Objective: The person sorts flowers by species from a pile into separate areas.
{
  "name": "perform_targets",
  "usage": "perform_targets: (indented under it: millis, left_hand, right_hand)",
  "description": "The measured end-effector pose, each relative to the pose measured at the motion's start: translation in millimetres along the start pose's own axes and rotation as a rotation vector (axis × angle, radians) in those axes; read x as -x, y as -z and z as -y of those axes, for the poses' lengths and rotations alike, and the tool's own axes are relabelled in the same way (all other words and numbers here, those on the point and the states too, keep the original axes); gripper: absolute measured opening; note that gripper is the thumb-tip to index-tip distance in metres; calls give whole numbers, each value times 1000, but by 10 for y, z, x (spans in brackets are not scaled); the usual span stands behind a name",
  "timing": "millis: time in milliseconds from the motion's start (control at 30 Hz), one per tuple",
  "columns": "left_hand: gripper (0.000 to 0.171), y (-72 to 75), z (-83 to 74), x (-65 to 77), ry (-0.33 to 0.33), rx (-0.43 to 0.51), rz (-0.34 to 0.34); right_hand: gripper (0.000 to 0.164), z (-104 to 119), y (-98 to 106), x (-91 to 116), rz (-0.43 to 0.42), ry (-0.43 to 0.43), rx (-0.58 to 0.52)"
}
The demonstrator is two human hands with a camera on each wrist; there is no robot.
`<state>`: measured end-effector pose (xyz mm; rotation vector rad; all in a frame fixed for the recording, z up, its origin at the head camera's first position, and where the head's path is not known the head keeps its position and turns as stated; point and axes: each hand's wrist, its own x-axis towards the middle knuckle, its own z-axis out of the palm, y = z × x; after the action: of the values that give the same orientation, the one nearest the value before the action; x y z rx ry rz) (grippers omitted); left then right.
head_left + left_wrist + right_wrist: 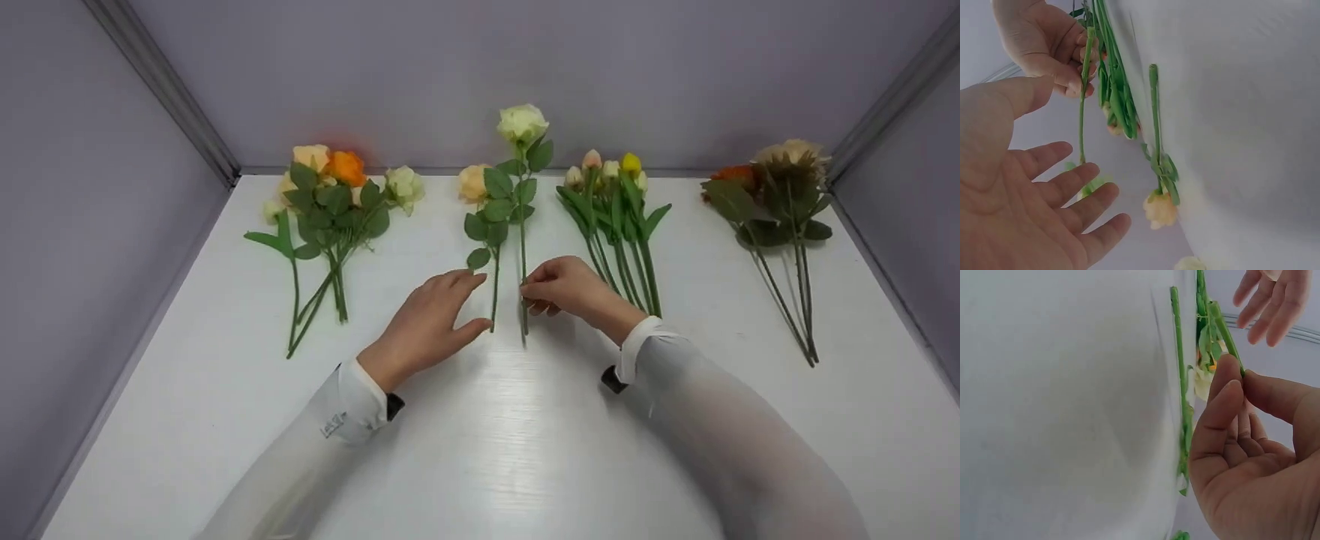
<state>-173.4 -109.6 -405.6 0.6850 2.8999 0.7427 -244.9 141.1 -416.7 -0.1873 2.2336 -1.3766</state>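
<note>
My right hand (574, 291) pinches the stem of a pale green-white rose (523, 124) between thumb and fingers, low on the stem. In the right wrist view the stem's cut end (1223, 325) sticks out past the fingertips. My left hand (429, 321) is held with its fingers spread and nothing in it, left of that stem. Close to its fingertips lies a peach rose (473, 183) on the white table (480, 450). In the left wrist view this peach rose (1159, 211) lies apart from the hand.
Several roses in peach, orange and white (334, 202) lie in a group at the left. Tulips (619, 202) lie just right of the middle, behind my right hand. Brownish and rust-coloured flowers (784, 187) lie at the far right. Grey panels (420, 67) stand around the table.
</note>
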Motion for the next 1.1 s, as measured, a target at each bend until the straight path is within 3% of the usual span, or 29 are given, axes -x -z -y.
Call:
perform_targets:
  millis: [167,333,867,1100]
  left_hand:
    - [66,6,120,125,12,-16,19]
    - [64,8,175,171,25,-16,39]
    - [50,49,234,147,35,-61,82]
    - [41,134,351,135,111,-11,38]
  right_hand:
    - [19,-56,-98,-77,34,-68,-38]
    - [19,-66,-172,-147,25,-71,-18]
    - [21,6,-315,-165,-47,-33,248]
    - [25,-7,-263,-158,-2,-28,228]
